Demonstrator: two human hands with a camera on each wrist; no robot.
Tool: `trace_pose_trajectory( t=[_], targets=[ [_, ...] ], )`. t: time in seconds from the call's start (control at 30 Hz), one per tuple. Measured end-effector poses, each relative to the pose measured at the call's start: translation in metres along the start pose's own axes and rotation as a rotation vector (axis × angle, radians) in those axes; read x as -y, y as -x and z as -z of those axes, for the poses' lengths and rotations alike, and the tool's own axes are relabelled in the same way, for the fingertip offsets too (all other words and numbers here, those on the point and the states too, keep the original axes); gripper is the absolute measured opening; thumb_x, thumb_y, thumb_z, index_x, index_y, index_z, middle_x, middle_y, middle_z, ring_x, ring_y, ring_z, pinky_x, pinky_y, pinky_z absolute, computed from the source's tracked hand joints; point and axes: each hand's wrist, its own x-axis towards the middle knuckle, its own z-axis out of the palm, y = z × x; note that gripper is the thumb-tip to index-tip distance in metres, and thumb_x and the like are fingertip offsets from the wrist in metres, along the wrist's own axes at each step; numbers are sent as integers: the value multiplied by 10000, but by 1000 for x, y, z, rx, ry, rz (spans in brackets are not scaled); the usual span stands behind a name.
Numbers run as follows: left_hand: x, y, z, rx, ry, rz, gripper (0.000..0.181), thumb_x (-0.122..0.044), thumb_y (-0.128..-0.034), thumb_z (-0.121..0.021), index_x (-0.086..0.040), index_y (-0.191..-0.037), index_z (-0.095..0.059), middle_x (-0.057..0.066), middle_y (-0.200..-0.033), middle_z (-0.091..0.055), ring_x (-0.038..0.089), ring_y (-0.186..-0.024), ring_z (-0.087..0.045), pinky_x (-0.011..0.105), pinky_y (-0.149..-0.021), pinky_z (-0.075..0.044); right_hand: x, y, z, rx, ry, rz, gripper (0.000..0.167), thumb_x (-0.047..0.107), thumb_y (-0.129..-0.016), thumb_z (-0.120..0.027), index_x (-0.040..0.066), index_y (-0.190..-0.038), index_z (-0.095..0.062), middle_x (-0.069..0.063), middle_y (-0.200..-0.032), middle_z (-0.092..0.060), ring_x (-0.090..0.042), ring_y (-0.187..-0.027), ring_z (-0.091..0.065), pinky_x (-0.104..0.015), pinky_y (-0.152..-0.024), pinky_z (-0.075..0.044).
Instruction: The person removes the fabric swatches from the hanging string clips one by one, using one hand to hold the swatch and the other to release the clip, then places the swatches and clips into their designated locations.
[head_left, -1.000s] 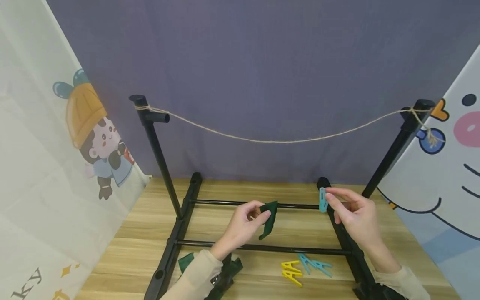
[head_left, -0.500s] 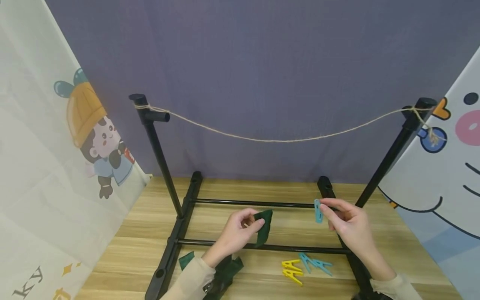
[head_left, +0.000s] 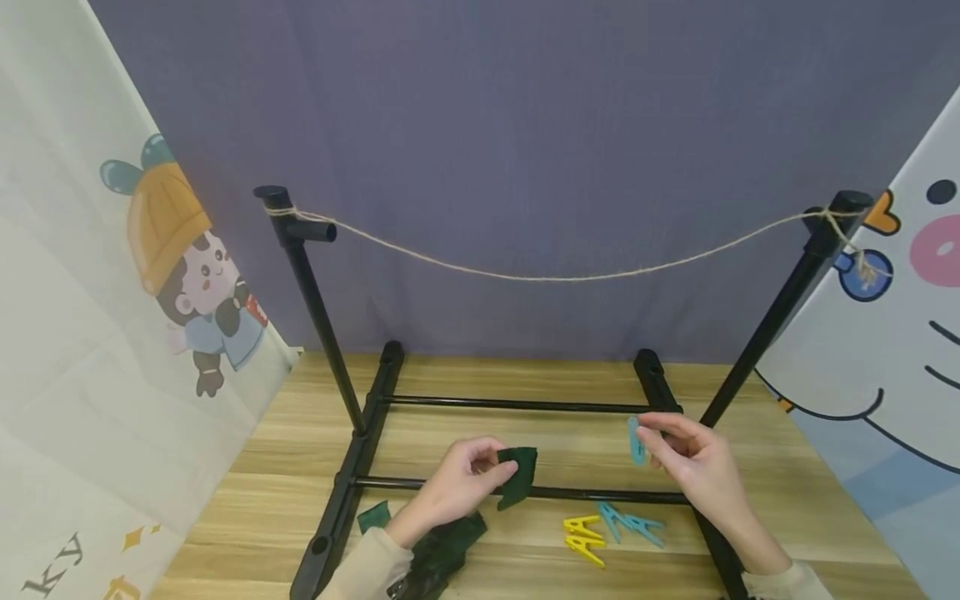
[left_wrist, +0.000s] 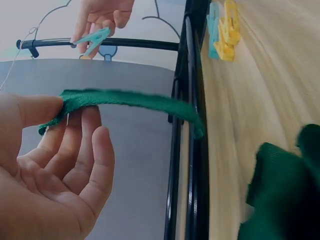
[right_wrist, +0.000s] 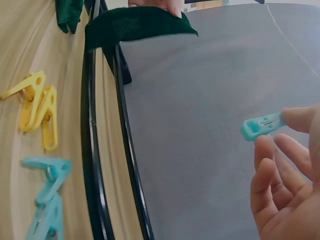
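Observation:
Between thumb and fingers, my left hand (head_left: 457,483) pinches a small dark green piece of cloth (head_left: 519,477) by its edge; it hangs above the front bar of the black frame. In the left wrist view the cloth (left_wrist: 135,100) stretches away from the fingertips as a thin strip. My right hand (head_left: 701,475) pinches a light blue clothespin (head_left: 637,442) between thumb and fingers, to the right of the cloth and apart from it. The right wrist view shows this clothespin (right_wrist: 262,125) at the fingertips. A twine line (head_left: 555,277) sags between the frame's posts, higher than both hands.
More green cloth (head_left: 442,554) lies by the left forearm. Two yellow clothespins (head_left: 583,540) and two blue clothespins (head_left: 630,525) lie on the wooden table (head_left: 525,575). Black posts (head_left: 318,325) and cross bars (head_left: 517,405) surround the work area, with a grey-purple curtain (head_left: 525,125) behind.
Both hands have lowered toward the person, each keeping its item. The left hand has also shifted slightly left, and the cloth now faces the head camera more broadly.

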Motion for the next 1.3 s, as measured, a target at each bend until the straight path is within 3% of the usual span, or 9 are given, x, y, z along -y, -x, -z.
trace_pose_trajectory(
  t=[0.1, 0.2, 0.43, 0.53, 0.63, 0.77, 0.87, 1.17, 1.3],
  targets=[
    [4, 5, 2, 21, -18, 18, 287, -284, -1076, -647, -61, -1238, -726, 75, -1062, -753, 61, -912, -689, 254, -815, -574, -4, 3, 0, 21, -17, -3, 190, -59, -991, -689, -23, -1169, -742, 40, -689, -685, -149, -464, -482, -298, -404, -394],
    [9, 11, 4, 44, -18, 33, 294, -287, -1076, -646, -60, -1250, -715, 103, -983, -766, 68, -837, -682, 241, -748, -563, -8, 7, 1, 52, -18, -31, 203, -44, -992, -696, -22, -1190, -732, 71, -739, -724, -154, -498, -535, -308, -432, -442],
    [18, 23, 7, 102, -1, 55, 235, -244, -1074, -643, -38, -1175, -693, 172, -785, -716, 83, -665, -616, 189, -576, -434, -18, 17, 4, 137, 11, -111, 291, 33, -1001, -721, 0, -1289, -695, 253, -1104, -752, -168, -620, -693, -333, -526, -585],
    [21, 27, 8, 116, -6, 68, 182, -250, -1071, -650, -76, -1095, -700, 171, -763, -697, 61, -663, -593, 193, -587, -437, -19, 20, 4, 185, 5, -176, 349, 81, -1011, -725, 14, -1348, -666, 168, -1131, -750, -159, -694, -724, -357, -564, -607],
    [25, 30, 10, 117, -3, 92, 170, -255, -1066, -656, -91, -1068, -704, 138, -784, -709, 70, -681, -585, 208, -611, -465, -20, 22, 5, 251, -16, -245, 406, 121, -1016, -730, 14, -1396, -637, -20, -1182, -739, -174, -743, -741, -377, -598, -622],
    [29, 35, 13, 118, 4, 114, 186, -251, -1065, -656, -79, -1111, -707, 118, -857, -751, 99, -738, -635, 227, -643, -505, -23, 25, 8, 362, -23, -265, 449, 134, -1021, -724, -35, -1420, -605, -248, -1240, -685, -196, -760, -752, -382, -613, -628],
    [31, 38, 17, 125, 2, 114, 205, -258, -1068, -651, -74, -1143, -703, 121, -846, -738, 84, -725, -628, 222, -631, -500, -26, 27, 12, 431, -10, -269, 474, 149, -1019, -728, -66, -1420, -593, -317, -1281, -659, -189, -792, -761, -359, -624, -622],
    [40, 51, 29, 135, -13, 84, 186, -177, -1060, -653, -63, -1192, -718, 83, -892, -701, 37, -735, -580, 220, -679, -504, -33, 34, 16, 575, -26, -356, 503, 180, -1007, -742, -77, -1413, -598, -219, -1213, -663, -198, -862, -752, -326, -639, -594],
    [43, 57, 33, 168, -40, 47, 123, -122, -1033, -670, -90, -1122, -749, 86, -948, -722, 8, -721, -555, 208, -669, -490, -37, 38, 17, 601, -33, -380, 502, 170, -995, -752, -80, -1405, -605, -233, -1233, -652, -177, -889, -749, -311, -677, -605]
  ],
)
